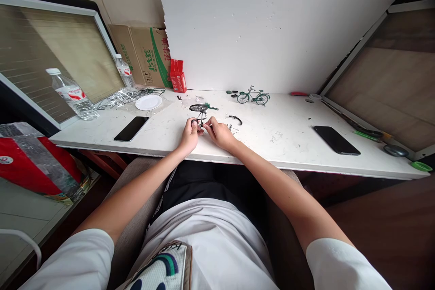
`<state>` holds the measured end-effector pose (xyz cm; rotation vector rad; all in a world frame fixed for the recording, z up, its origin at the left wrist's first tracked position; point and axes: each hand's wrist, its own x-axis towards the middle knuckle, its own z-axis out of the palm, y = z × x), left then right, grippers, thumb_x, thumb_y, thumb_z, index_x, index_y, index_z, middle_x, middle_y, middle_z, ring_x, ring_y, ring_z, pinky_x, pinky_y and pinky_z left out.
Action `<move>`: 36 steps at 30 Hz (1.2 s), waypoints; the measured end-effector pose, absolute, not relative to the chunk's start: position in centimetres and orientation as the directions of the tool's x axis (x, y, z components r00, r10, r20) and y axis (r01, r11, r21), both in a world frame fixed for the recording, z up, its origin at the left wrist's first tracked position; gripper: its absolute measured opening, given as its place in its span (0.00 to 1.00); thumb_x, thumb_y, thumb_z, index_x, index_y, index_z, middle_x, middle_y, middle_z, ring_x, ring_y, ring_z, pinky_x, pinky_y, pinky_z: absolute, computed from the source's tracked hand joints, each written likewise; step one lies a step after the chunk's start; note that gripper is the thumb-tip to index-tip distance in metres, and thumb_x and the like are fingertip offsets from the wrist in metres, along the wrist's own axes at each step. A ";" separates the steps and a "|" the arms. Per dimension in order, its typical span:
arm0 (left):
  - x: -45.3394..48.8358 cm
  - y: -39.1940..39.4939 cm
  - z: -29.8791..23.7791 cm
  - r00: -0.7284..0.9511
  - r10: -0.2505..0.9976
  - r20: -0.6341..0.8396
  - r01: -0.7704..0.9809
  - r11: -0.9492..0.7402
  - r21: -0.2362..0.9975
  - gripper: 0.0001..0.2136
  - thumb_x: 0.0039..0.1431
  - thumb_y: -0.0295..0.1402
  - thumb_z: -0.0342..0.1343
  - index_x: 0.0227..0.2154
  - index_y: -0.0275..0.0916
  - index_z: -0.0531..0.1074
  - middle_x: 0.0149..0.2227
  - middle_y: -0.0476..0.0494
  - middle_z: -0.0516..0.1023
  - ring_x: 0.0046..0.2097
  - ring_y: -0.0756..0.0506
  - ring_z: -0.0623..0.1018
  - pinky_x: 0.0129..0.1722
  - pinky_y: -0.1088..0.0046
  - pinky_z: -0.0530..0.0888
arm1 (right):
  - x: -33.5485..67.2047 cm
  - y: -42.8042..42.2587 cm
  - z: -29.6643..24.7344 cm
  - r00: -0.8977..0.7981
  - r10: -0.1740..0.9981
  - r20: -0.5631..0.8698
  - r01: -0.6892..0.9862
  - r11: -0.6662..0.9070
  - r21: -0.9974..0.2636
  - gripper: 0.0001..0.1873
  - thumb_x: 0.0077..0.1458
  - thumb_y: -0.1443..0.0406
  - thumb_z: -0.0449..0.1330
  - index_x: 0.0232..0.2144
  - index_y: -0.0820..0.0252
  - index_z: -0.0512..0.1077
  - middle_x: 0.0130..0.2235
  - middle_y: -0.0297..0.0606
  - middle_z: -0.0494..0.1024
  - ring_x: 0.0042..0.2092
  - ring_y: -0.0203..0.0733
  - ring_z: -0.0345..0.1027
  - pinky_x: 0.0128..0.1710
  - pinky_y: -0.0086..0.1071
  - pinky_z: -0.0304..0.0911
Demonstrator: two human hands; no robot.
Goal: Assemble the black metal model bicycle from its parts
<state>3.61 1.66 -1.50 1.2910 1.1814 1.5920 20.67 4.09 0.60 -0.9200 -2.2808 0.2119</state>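
Note:
Close to the front edge of the white table, my left hand (190, 135) pinches a small dark part of a model bicycle (201, 116). Opposite it, the fingertips of my right hand (220, 133) are closed on the same dark part; its exact shape is mostly hidden by fingers. Just beyond lies a black spoked wheel (198, 108), with a green piece (210, 106) beside it. Whether these join the part in my hands I cannot tell. Right of my right hand are a curved black piece (235, 119) and thin wire-like parts (234, 129).
A green model bicycle (253, 96) stands at the back. Two phones (132, 128) (335, 140) lie left and right. At left are a white plate (148, 102), plastic-wrapped parts (122, 97) and bottles (73, 94). A red box (177, 75) stands by a carton (144, 56).

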 end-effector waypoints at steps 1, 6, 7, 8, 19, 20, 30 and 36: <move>3.6 1.6 -1.5 -0.202 0.939 0.279 -0.005 -0.286 0.958 0.09 0.76 0.41 0.48 0.47 0.41 0.66 0.35 0.48 0.72 0.37 0.50 0.77 0.43 0.70 0.82 | 20.7 4.1 0.6 -0.531 0.668 0.521 0.555 0.739 -0.382 0.14 0.77 0.54 0.46 0.49 0.56 0.63 0.38 0.42 0.84 0.32 0.48 0.76 0.33 0.33 0.57; 3.6 1.6 -1.4 -0.197 0.940 0.280 -0.006 -0.287 0.958 0.08 0.77 0.40 0.48 0.46 0.41 0.66 0.35 0.48 0.71 0.37 0.49 0.77 0.43 0.69 0.82 | 20.6 4.3 0.5 -0.525 0.669 0.527 0.540 0.740 -0.401 0.12 0.77 0.55 0.47 0.49 0.55 0.63 0.38 0.41 0.83 0.32 0.48 0.76 0.33 0.33 0.57; 3.6 1.6 -1.4 -0.197 0.939 0.281 -0.008 -0.288 0.958 0.08 0.76 0.40 0.48 0.46 0.41 0.66 0.35 0.48 0.71 0.37 0.49 0.77 0.43 0.68 0.82 | 20.6 4.3 0.5 -0.524 0.668 0.528 0.537 0.741 -0.404 0.12 0.76 0.55 0.47 0.49 0.55 0.63 0.38 0.41 0.83 0.32 0.48 0.76 0.33 0.33 0.58; 3.6 1.7 -1.5 -0.197 0.939 0.283 -0.009 -0.291 0.957 0.09 0.76 0.41 0.49 0.46 0.41 0.66 0.35 0.48 0.71 0.37 0.49 0.77 0.43 0.68 0.82 | 20.7 4.4 0.4 -0.524 0.667 0.529 0.532 0.742 -0.409 0.12 0.76 0.55 0.47 0.48 0.55 0.63 0.38 0.41 0.83 0.32 0.48 0.76 0.33 0.33 0.58; 3.7 2.0 -1.8 -0.185 0.948 0.258 -0.089 -0.278 0.956 0.12 0.76 0.44 0.49 0.45 0.40 0.69 0.34 0.48 0.72 0.37 0.49 0.77 0.41 0.70 0.80 | 20.6 4.2 0.6 -0.518 0.679 0.521 0.523 0.733 -0.435 0.13 0.76 0.53 0.48 0.49 0.54 0.64 0.35 0.39 0.84 0.30 0.47 0.75 0.32 0.33 0.60; 3.7 2.1 -1.8 -0.184 0.949 0.256 -0.093 -0.276 0.957 0.12 0.76 0.44 0.49 0.45 0.40 0.69 0.34 0.48 0.72 0.37 0.49 0.77 0.41 0.70 0.80 | 20.6 4.2 0.6 -0.517 0.678 0.523 0.522 0.734 -0.435 0.13 0.76 0.53 0.48 0.49 0.54 0.64 0.35 0.39 0.83 0.30 0.47 0.75 0.32 0.33 0.60; 3.8 1.9 -1.6 -0.176 0.954 0.245 -0.116 -0.267 0.957 0.13 0.75 0.45 0.50 0.45 0.40 0.68 0.33 0.48 0.73 0.36 0.49 0.77 0.40 0.72 0.79 | 20.6 3.9 0.9 -0.514 0.685 0.516 0.531 0.727 -0.435 0.15 0.75 0.53 0.48 0.49 0.55 0.66 0.32 0.37 0.82 0.28 0.46 0.73 0.32 0.32 0.57; 3.7 1.9 -1.6 -0.180 0.953 0.245 -0.113 -0.267 0.957 0.14 0.74 0.47 0.51 0.45 0.40 0.69 0.32 0.49 0.72 0.35 0.49 0.77 0.39 0.72 0.79 | 20.6 3.7 1.0 -0.515 0.693 0.504 0.546 0.719 -0.430 0.15 0.75 0.53 0.48 0.49 0.55 0.67 0.32 0.38 0.82 0.29 0.46 0.74 0.32 0.32 0.57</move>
